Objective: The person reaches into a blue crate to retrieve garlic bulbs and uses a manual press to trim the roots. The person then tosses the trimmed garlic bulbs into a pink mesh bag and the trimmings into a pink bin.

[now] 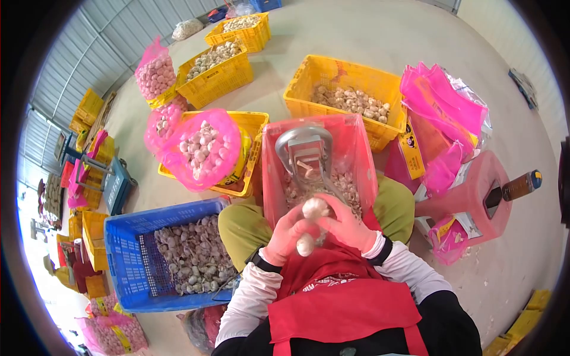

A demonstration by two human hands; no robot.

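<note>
My left hand (286, 235) and my right hand (351, 226), both in pinkish gloves, meet over my lap. Between their fingertips is a whitish garlic bulb (315, 208), gripped from both sides. A second garlic bulb (305, 244) shows just below the left palm, apparently held by the lower fingers of that hand. Directly beyond the hands stands a red crate (274, 172) with garlic trimmings inside. A grey metal fixture with a curved top (304, 135) rises within this crate. My red apron (344, 308) lies under the wrists.
A blue crate (127, 237) of untrimmed-looking garlic sits at left. Behind it, a pink mesh bag (205, 151) of bulbs rests in a yellow crate (261, 118). Another yellow crate (306, 74) stands ahead. At right are pink mesh bags (442, 101) and a red stool (469, 199) holding a bottle (521, 185).
</note>
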